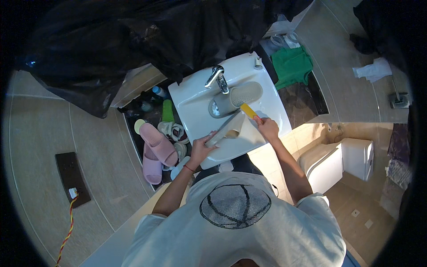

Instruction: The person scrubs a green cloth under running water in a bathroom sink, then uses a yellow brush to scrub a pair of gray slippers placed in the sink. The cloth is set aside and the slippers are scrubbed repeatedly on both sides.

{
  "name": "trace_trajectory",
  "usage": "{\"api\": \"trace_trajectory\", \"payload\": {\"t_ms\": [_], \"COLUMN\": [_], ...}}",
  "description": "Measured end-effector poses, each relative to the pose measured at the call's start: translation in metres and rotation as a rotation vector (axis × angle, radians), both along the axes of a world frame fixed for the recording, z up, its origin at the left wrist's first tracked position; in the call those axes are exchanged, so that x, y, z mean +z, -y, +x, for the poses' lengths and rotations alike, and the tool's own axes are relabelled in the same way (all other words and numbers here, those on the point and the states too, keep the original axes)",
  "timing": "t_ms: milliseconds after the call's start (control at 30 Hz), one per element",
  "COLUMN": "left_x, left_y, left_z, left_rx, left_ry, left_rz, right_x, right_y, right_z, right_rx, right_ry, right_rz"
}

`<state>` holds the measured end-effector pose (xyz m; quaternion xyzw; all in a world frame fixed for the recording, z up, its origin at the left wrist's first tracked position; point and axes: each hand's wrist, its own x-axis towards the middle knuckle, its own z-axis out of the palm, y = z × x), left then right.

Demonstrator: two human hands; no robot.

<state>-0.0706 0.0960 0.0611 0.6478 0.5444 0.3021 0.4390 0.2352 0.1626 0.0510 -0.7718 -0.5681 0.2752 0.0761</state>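
My left hand (203, 147) is closed on the near left end of a pale grey slipper (242, 127), tilted on its side above the near part of the white sink (189, 104). My right hand (267, 128) is closed around a narrow yellow scrubbing brush (249, 111), held just beyond the slipper's far right edge; its bristles cannot be made out. The matching grey slipper (245, 95) lies in the basin with its sole down, under the chrome faucet (217, 79). The underside of the held slipper is hidden.
Left of the sink, pink slippers (158, 144), sneakers (171, 130) and a green brush (167, 110) crowd the dark counter. A green cloth (291, 66) lies on the right counter. Black plastic sheeting (147, 40) hangs behind. A white toilet (327, 167) stands at right.
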Motion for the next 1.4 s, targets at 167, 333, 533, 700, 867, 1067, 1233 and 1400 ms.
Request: {"api": "trace_trajectory", "payload": {"t_ms": [167,333,533,700,867,1067,1233,1400], "left_x": [-0.02,-0.041,-0.056,-0.058,-0.065,-0.069,-0.059,-0.064], "left_y": [0.007,0.017,0.04,0.05,0.049,0.043,0.039,0.032], "left_z": [-0.005,-0.011,0.013,0.016,0.016,0.009,0.01,0.003], "left_rx": [0.139,0.254,0.475,0.522,0.5,0.417,0.417,0.285], "left_ry": [0.102,0.277,0.799,0.811,0.738,0.611,0.465,0.332], "left_rz": [-0.184,-0.46,-0.744,-0.694,-0.677,-0.664,-0.597,-0.365], "right_x": [0.024,-0.022,0.005,-0.012,-0.005,0.004,-0.01,0.043], "right_y": [0.027,0.002,0.038,0.025,0.035,0.03,0.012,0.029], "right_z": [-0.043,0.014,-0.023,0.006,-0.019,-0.018,0.005,-0.031], "right_rx": [0.117,-0.125,-0.031,-0.01,0.013,0.021,-0.047,0.198], "right_ry": [-0.159,-0.073,-0.294,-0.181,-0.21,-0.228,-0.112,-0.105], "right_rz": [-0.049,-0.068,-0.143,-0.154,-0.182,-0.191,-0.179,-0.121]}}
